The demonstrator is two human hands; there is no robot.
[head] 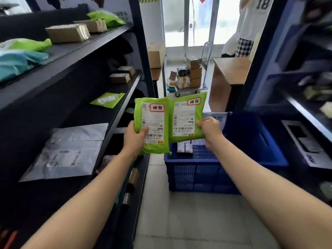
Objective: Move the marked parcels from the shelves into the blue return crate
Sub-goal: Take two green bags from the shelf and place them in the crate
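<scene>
I hold two green parcels upright side by side in the aisle, each with a white shipping label and a red-bordered mark at the top. My left hand point(135, 136) grips the lower left edge of the left green parcel point(152, 123). My right hand point(210, 129) grips the lower right edge of the right green parcel point(186, 119). Both parcels hang over the near left corner of the blue return crate point(197, 174), which stands on the floor. A small dark boxed parcel point(185, 148) lies inside the crate.
Dark shelving point(100, 97) on my left carries a grey mailer point(68, 151), a green mailer point(107, 100), brown boxes and more bags. More shelving point(305, 87) lines the right. A cart of boxes point(188, 76), a wooden desk point(230, 72) and a person in a numbered shirt point(251, 24) stand ahead.
</scene>
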